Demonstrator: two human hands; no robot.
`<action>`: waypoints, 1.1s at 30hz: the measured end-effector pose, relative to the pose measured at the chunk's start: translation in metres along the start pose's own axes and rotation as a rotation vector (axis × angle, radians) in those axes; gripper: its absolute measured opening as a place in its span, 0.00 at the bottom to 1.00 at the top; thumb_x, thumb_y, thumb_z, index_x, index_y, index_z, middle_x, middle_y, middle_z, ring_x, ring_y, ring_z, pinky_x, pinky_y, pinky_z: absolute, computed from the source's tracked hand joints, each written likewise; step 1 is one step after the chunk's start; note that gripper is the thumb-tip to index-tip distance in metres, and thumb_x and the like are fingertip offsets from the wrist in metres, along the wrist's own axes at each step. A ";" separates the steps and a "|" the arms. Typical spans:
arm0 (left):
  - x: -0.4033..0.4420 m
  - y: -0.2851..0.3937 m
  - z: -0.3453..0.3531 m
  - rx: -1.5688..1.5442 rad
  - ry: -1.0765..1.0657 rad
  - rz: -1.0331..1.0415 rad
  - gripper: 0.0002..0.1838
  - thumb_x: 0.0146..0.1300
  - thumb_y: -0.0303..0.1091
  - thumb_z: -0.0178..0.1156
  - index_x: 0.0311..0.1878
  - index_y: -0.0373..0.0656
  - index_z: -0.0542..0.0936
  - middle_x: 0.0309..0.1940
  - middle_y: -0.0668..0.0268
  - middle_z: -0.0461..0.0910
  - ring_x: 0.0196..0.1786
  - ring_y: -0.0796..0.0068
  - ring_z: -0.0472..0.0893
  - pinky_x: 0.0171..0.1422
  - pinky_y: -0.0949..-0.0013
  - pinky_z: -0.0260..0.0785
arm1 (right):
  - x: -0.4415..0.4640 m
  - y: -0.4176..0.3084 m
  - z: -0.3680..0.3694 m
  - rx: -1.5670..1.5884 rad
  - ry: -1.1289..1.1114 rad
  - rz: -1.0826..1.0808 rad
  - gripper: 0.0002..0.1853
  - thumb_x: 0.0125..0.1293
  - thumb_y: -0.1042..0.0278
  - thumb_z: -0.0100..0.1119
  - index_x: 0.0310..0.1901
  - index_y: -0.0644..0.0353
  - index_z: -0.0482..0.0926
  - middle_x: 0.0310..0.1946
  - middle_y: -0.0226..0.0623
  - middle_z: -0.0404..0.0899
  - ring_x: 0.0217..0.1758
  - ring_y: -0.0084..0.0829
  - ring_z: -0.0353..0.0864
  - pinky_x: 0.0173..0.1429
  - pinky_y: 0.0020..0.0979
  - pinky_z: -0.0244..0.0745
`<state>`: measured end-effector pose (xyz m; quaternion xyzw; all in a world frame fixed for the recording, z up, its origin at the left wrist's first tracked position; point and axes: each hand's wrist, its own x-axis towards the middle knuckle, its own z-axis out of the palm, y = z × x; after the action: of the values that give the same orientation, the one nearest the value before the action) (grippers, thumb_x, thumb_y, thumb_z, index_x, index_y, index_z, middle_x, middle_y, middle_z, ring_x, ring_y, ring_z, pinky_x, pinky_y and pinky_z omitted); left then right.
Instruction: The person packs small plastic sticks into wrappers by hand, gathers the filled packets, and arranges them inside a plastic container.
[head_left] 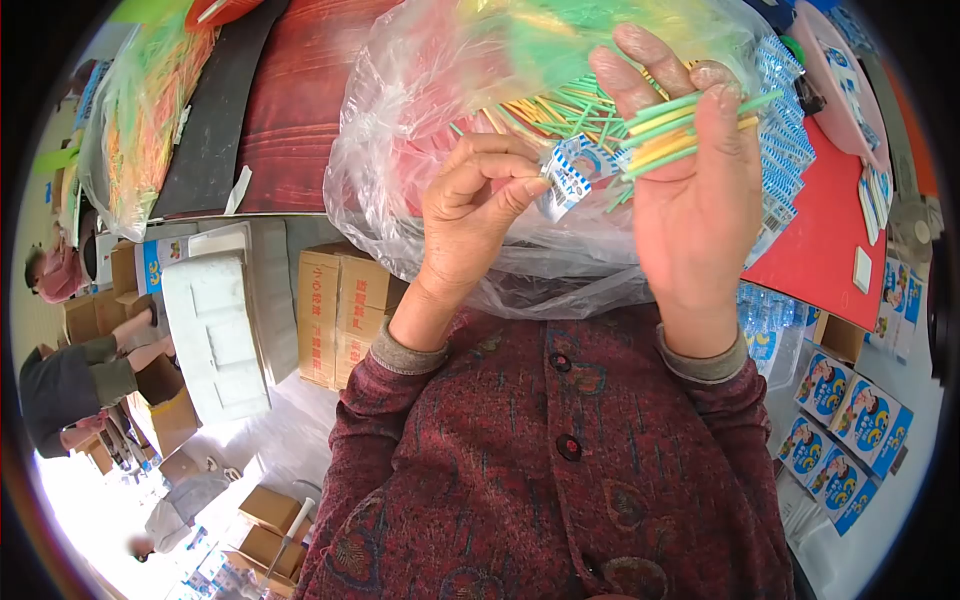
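So, both hands are up over a big clear plastic bag, and they're doing pretty different jobs. Left hand comes up from the cuff with the wrist angled inward, thumb and index fingertip pinched tight on the near edge of a little blue-and-white packet, other fingers curled in behind. That packet sits right between the two hands, tilted, just beside the right hand's stick ends. Right hand is palm up toward the wearer, fingers pointing away and loosely bent, thumb folded over a bundle of green and yellow sticks lying crosswise on the palm and fingers. Kinda half-curled, not a full fist. Just beyond the hands, loose sticks in the same colors are heaped in the bag. Overlapping blue-and-white packs run down just right of the right hand, with a pink basin further out past them. Well off to the left of the left hand there's another bag of sticks, and a cardboard box is below and left of that hand.
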<state>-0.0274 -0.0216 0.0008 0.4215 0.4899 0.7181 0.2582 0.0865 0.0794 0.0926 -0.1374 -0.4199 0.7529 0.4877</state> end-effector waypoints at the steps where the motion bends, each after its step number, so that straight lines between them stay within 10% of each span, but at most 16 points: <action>1: 0.000 0.000 0.002 -0.044 0.005 -0.016 0.06 0.54 0.19 0.66 0.35 0.38 0.81 0.42 0.65 0.76 0.47 0.74 0.76 0.52 0.72 0.69 | -0.002 0.002 0.005 -0.176 -0.083 -0.129 0.13 0.75 0.59 0.40 0.48 0.60 0.68 0.55 0.58 0.71 0.58 0.48 0.75 0.62 0.44 0.70; 15: -0.002 0.001 0.010 -0.358 0.022 -0.153 0.04 0.56 0.20 0.64 0.34 0.37 0.80 0.42 0.66 0.74 0.47 0.76 0.74 0.55 0.72 0.66 | -0.004 0.029 -0.018 -0.492 -0.409 -0.499 0.10 0.75 0.62 0.40 0.50 0.58 0.63 0.50 0.61 0.75 0.51 0.50 0.79 0.63 0.51 0.67; 18: -0.001 0.002 0.010 -0.369 0.027 -0.163 0.04 0.56 0.19 0.64 0.34 0.37 0.80 0.42 0.67 0.74 0.47 0.77 0.74 0.55 0.72 0.66 | -0.004 0.029 -0.020 -0.484 -0.411 -0.526 0.09 0.73 0.67 0.44 0.48 0.63 0.65 0.43 0.48 0.81 0.50 0.31 0.80 0.69 0.44 0.59; 33: 0.002 0.003 0.004 -0.157 0.020 -0.075 0.06 0.54 0.19 0.65 0.34 0.38 0.81 0.41 0.66 0.75 0.47 0.75 0.75 0.53 0.72 0.68 | -0.010 0.018 -0.019 -0.643 -0.431 -0.078 0.20 0.71 0.61 0.48 0.58 0.66 0.67 0.56 0.49 0.73 0.66 0.39 0.66 0.70 0.39 0.56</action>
<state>-0.0254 -0.0192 0.0051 0.3744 0.4499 0.7483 0.3122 0.0912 0.0773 0.0653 -0.1060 -0.7322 0.5754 0.3486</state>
